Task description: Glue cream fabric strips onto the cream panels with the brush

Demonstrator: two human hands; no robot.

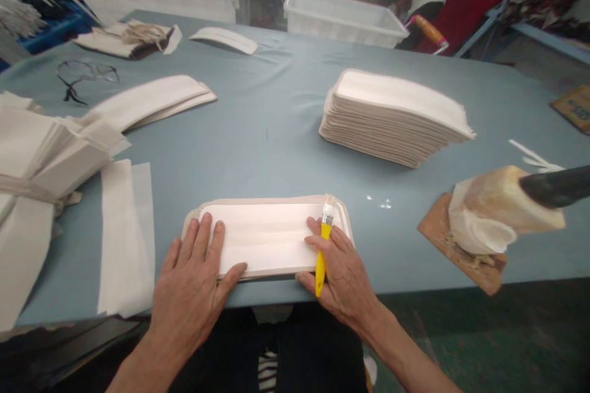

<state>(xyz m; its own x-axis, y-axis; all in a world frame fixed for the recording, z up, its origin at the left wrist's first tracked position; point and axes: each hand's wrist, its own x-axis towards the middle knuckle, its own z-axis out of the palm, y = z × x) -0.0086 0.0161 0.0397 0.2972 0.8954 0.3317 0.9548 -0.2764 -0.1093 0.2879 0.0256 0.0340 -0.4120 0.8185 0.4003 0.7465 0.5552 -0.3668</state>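
Observation:
A cream rectangular panel with rounded corners [265,233] lies flat near the table's front edge, a paler sheet on top of it. My left hand [196,276] rests on the panel's left end, fingers spread and holding nothing. At the right end, my right hand [343,270] touches the panel while gripping a yellow-handled paintbrush [321,258] between its fingers. The brush's bristles point away from me and look coated in white. Farther back on the right stands a tall stack of similar cream panels [396,104].
To the right, a glue-crusted container [483,215] with a black handle sits on a brown board [433,227]. Pale strips [126,239] and a tied bundle [27,153] lie left. Glasses [87,72], curved panels [157,95] and white bins [341,18] are farther back. People stand beyond.

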